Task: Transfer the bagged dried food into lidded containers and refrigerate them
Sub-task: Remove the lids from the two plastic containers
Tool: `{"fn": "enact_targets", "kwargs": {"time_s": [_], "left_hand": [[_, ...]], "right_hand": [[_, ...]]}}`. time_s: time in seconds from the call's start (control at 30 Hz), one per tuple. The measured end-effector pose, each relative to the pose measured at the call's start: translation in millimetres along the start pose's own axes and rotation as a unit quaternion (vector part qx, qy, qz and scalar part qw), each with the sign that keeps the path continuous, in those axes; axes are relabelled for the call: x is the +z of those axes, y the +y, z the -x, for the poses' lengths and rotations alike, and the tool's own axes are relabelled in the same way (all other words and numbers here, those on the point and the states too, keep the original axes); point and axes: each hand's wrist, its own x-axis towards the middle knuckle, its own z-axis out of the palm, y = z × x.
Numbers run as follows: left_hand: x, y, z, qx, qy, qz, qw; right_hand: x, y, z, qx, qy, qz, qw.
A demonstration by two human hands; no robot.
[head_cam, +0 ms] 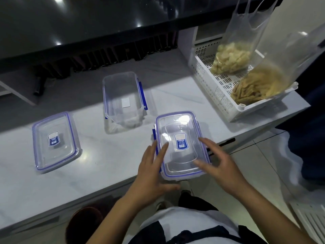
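A clear lidded container [181,143] with blue clips stands at the white table's near edge. My left hand [154,171] lies against its left side, fingers straight on the lid's rim. My right hand [221,164] touches its right side with spread fingers. Behind it an open container [123,97] stands without a lid. A separate lid [54,141] lies flat on the left. In the white perforated basket [218,95] at the right stand two clear bags: one of pale dried slices [230,59] and one of yellowish dried strips [258,88].
The white table [105,155] ends just before my body; grey tiled floor [255,155] lies to the right. A dark glossy counter [88,23] runs along the back. A brown round stool [84,224] sits below the table edge.
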Motion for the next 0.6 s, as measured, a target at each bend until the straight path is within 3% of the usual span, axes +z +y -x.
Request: {"fn": "enact_targets", "kwargs": {"time_s": [0.1,0.17,0.33,0.6], "left_hand": [[15,-12,-5,0.02,0.048,-0.053,0.997],[15,-13,-15,0.019,0.063,-0.057,0.996],[15,-4,-50,0.008,0.058,-0.011,0.998],[6,23,-138,-0.023,0.052,-0.094,0.994]], "right_hand": [[8,10,8,-0.042,-0.079,0.265,0.96],[7,10,3,-0.062,-0.086,0.364,0.925],[-12,-7,-34,-0.069,-0.068,0.457,0.884],[-54,-29,-111,-0.059,-0.097,0.555,0.824]]}}
